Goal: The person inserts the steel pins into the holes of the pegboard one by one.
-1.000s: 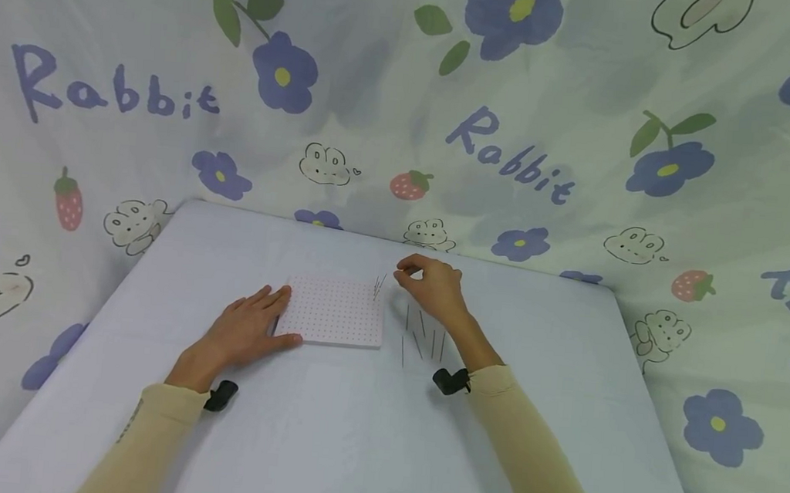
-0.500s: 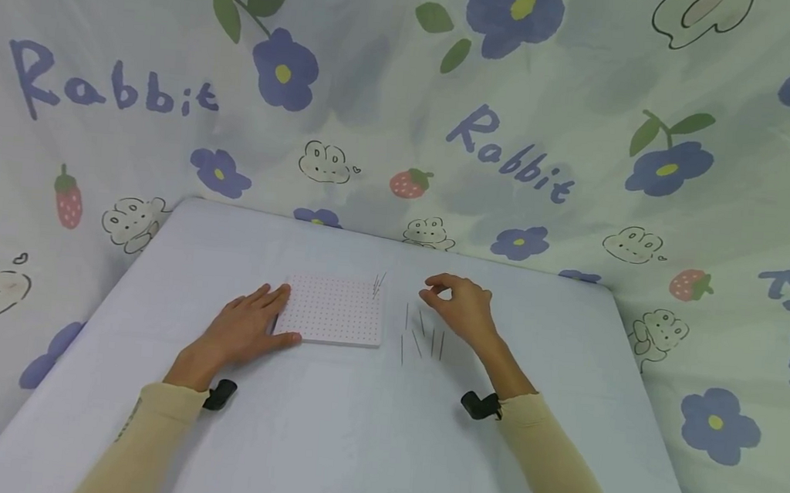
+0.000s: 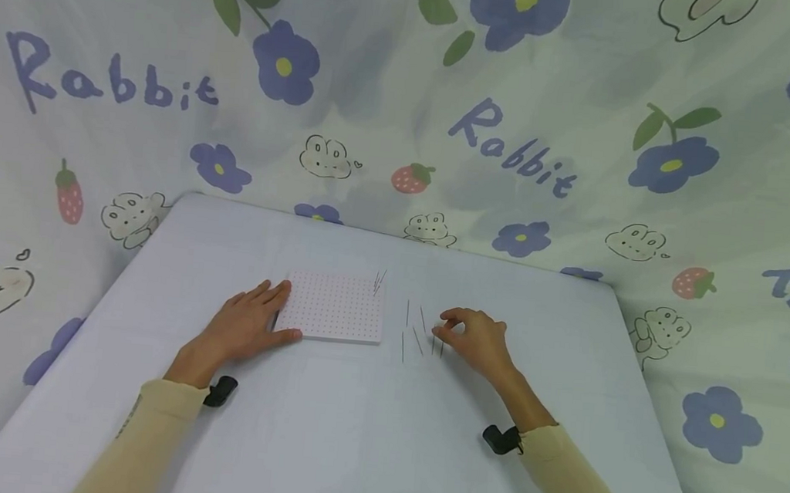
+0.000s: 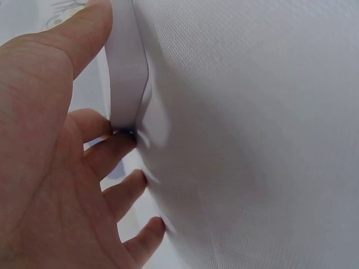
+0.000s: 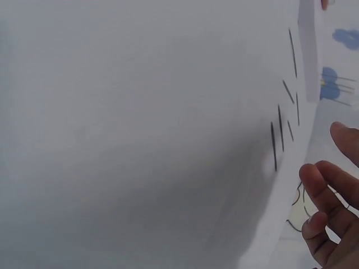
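A white square pegboard (image 3: 334, 311) with a grid of small holes lies on the table. Several thin dark needle-like sticks (image 3: 378, 282) stand up from its far right corner. My left hand (image 3: 238, 327) rests at the board's near left corner; in the left wrist view the thumb (image 4: 92, 33) lies along the board's side wall (image 4: 126, 67) and the fingertips touch the cloth. To the right of the board, several loose sticks (image 5: 274, 145) lie on the table. My right hand (image 3: 478, 342) hovers over the rightmost ones, thumb and fingertips apart, with nothing seen between them.
A white cloth (image 3: 324, 434) covers the table. Behind it hangs a patterned curtain (image 3: 380, 83) with flowers and rabbits. Each wrist carries a small black camera (image 3: 501, 441).
My right hand has moved from beside the board's far right corner toward me and to the right, down over the loose sticks. The left hand and board have stayed put.
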Demonstrator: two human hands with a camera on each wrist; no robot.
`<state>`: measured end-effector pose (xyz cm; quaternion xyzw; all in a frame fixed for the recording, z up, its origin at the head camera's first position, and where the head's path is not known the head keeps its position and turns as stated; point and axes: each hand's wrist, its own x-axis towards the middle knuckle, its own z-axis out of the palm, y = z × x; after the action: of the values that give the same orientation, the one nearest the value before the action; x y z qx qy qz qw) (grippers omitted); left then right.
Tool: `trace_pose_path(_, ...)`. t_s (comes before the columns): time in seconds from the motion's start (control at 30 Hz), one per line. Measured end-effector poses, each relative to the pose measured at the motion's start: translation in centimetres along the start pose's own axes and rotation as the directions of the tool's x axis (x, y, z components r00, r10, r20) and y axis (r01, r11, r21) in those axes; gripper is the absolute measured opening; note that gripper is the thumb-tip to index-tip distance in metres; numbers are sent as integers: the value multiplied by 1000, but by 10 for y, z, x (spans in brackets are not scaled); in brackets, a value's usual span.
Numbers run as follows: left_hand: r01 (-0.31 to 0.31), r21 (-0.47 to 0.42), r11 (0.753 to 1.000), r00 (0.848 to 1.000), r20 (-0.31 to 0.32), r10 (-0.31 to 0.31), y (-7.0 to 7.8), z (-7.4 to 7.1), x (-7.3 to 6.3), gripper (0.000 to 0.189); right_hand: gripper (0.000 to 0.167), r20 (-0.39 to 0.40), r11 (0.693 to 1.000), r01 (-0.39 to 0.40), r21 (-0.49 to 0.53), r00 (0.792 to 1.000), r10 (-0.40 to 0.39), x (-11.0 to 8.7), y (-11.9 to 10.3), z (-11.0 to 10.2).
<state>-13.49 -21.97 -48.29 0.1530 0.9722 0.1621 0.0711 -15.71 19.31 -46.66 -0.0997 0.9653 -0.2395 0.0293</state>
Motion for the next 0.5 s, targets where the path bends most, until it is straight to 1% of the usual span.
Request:
trace_pose_path(0.13, 2, -3, 1000, 1000, -1, -2, 0, 0, 2, 98, 38, -4, 1000, -1, -16, 1000, 1, -5, 3, 2)
trace_pose_path(0.37, 1, 3, 1000, 1000, -3, -1, 2, -1, 3, 98, 38, 11, 999, -23, -43, 1000, 23, -11, 8, 3)
trace_pose_path(0.5, 7, 11, 1000, 1000, 4, -7, 3, -2, 2, 98, 39, -4, 998, -25, -64, 1000, 25, -13, 13, 6)
